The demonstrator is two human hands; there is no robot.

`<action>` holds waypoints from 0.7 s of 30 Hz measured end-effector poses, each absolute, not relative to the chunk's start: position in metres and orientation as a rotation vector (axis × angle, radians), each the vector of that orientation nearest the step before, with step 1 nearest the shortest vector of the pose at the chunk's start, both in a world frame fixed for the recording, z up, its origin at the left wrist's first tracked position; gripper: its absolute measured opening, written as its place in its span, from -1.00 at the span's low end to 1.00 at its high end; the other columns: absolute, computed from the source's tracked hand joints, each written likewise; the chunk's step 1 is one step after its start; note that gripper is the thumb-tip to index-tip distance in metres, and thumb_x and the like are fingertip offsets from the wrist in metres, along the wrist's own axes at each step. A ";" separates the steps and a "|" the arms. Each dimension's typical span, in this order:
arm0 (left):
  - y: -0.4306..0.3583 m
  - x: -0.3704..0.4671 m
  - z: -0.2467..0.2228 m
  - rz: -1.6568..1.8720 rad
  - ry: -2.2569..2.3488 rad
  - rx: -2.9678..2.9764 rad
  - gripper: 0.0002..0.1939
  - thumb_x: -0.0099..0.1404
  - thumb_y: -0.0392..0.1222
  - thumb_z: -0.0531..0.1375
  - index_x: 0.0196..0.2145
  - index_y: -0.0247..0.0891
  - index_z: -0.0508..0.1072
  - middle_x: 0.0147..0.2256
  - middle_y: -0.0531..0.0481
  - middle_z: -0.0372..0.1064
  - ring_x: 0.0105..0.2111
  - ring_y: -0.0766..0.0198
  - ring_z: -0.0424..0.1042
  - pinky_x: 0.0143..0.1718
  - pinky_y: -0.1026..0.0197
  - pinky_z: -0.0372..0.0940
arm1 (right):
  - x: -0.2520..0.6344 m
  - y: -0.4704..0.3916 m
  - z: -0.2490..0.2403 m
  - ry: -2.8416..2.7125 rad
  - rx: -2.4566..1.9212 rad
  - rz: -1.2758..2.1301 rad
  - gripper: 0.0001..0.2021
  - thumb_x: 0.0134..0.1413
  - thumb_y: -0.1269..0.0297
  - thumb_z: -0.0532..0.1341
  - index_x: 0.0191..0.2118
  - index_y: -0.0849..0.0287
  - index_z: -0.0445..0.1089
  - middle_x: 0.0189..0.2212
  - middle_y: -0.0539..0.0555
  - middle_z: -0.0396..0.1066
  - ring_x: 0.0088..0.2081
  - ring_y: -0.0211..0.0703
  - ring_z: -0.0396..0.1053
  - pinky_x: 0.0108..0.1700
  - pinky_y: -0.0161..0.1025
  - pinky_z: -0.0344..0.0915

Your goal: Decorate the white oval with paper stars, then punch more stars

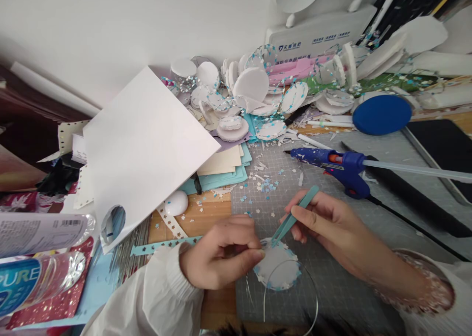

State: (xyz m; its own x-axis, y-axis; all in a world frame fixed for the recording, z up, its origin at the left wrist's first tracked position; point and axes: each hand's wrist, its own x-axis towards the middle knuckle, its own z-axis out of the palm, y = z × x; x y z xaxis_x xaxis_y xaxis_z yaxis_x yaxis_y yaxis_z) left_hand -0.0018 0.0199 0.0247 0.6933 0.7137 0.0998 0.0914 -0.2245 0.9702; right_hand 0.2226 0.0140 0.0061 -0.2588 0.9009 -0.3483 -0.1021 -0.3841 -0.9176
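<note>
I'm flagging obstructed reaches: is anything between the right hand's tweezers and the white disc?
Nothing visible is: the tweezers in the right hand have their tips at the far edge of the white disc. A wire loops across its nearer part, away from the tips; the left hand is at its left.

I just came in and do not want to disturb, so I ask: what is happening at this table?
A person is working on a white disc edged with small blue and white pieces. The right hand holds teal tweezers, tips at the disc's far edge; the left hand is at its left edge. A blue glue gun lies farther back on the gray mat.
</note>
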 end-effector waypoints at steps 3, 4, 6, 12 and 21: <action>0.020 -0.001 0.024 0.650 0.632 1.751 -0.69 0.36 -0.25 0.08 -0.56 -0.26 0.24 -0.60 0.05 0.14 -0.50 0.31 0.15 -0.43 0.22 0.08 | 0.219 0.015 0.010 -1.005 -1.290 1.777 -0.72 0.06 0.03 0.31 -0.34 0.17 0.38 -0.57 -0.04 0.38 -0.53 -0.28 0.33 -0.47 -0.30 0.22; 0.021 -0.001 0.024 0.647 0.624 1.763 -0.69 0.37 -0.24 0.07 -0.56 -0.26 0.24 -0.59 0.04 0.15 -0.50 0.30 0.15 -0.43 0.21 0.08 | 0.218 0.015 0.010 -0.984 -1.303 1.794 -0.71 0.04 0.03 0.32 -0.35 0.17 0.38 -0.58 -0.04 0.37 -0.53 -0.28 0.33 -0.47 -0.30 0.22; 0.021 -0.001 0.024 0.634 0.606 1.786 -0.68 0.38 -0.22 0.06 -0.55 -0.26 0.25 -0.58 0.03 0.16 -0.49 0.30 0.16 -0.42 0.21 0.09 | 0.216 0.016 0.012 -0.950 -1.313 1.826 -0.69 0.01 0.02 0.33 -0.36 0.18 0.38 -0.60 -0.04 0.37 -0.54 -0.28 0.32 -0.48 -0.30 0.21; 0.021 -0.001 0.026 0.623 0.610 1.750 -0.66 0.40 -0.19 0.05 -0.54 -0.27 0.26 -0.56 0.02 0.17 -0.47 0.29 0.17 -0.41 0.21 0.10 | 0.217 0.019 0.014 -0.809 -1.292 1.913 -0.70 -0.03 0.05 0.37 -0.39 0.20 0.40 -0.59 -0.05 0.36 -0.53 -0.33 0.30 -0.49 -0.34 0.20; 0.022 -0.003 0.022 0.657 0.674 1.700 -0.67 0.39 -0.23 0.06 -0.56 -0.27 0.21 -0.56 0.08 0.06 -0.50 0.33 0.11 -0.44 0.25 0.05 | 0.220 0.019 0.013 -0.928 -1.220 1.618 -0.81 0.07 0.09 0.31 -0.34 0.07 0.40 -0.37 0.00 0.44 -0.43 -0.25 0.38 -0.37 -0.26 0.36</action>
State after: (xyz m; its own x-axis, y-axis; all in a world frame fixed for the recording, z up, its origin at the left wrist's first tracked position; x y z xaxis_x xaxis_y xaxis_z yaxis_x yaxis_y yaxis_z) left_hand -0.0028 0.0221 0.0219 0.6798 0.7289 0.0807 0.0990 -0.2002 0.9747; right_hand 0.2197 0.0192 0.0133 -0.1288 0.9417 -0.3108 -0.2075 -0.3321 -0.9201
